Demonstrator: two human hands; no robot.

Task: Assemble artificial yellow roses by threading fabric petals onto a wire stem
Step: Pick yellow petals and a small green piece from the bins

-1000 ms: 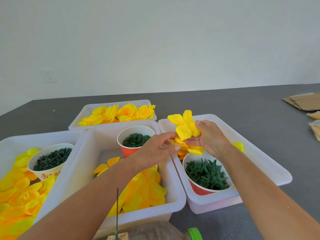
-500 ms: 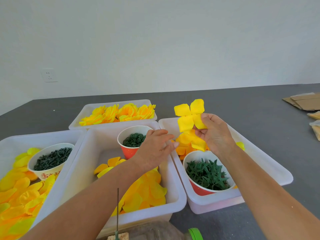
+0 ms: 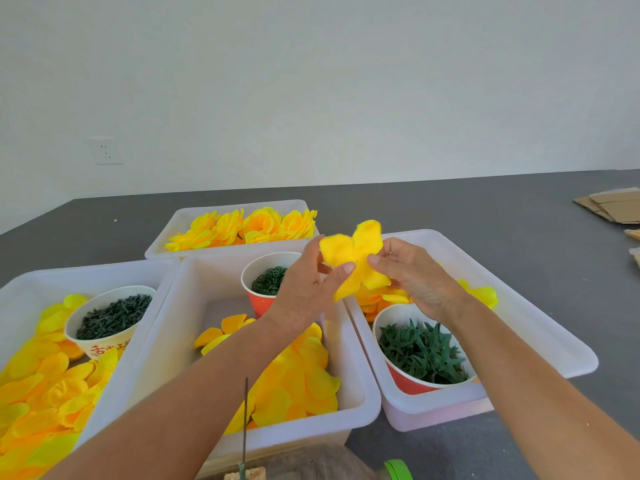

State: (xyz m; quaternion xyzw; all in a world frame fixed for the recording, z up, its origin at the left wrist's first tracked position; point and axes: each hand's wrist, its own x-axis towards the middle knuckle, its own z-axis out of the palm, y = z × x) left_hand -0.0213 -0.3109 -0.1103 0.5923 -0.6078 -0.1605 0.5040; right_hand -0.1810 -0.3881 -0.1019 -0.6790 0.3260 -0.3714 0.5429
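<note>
Yellow fabric petal piece (image 3: 356, 258), with several lobes, sits raised above the white plastic bins, held between both our hands in the head view. Our left hand (image 3: 310, 285) pinches its lower edge with thumb and forefinger from seven o'clock; our right hand (image 3: 414, 271) pinches it from three o'clock. At six o'clock, near the frame's bottom, a thin dark wire stem (image 3: 245, 424) stands upright. A red paper cup of green star-shaped calyxes (image 3: 420, 351) sits at four o'clock on the grey tabletop (image 3: 502, 216).
</note>
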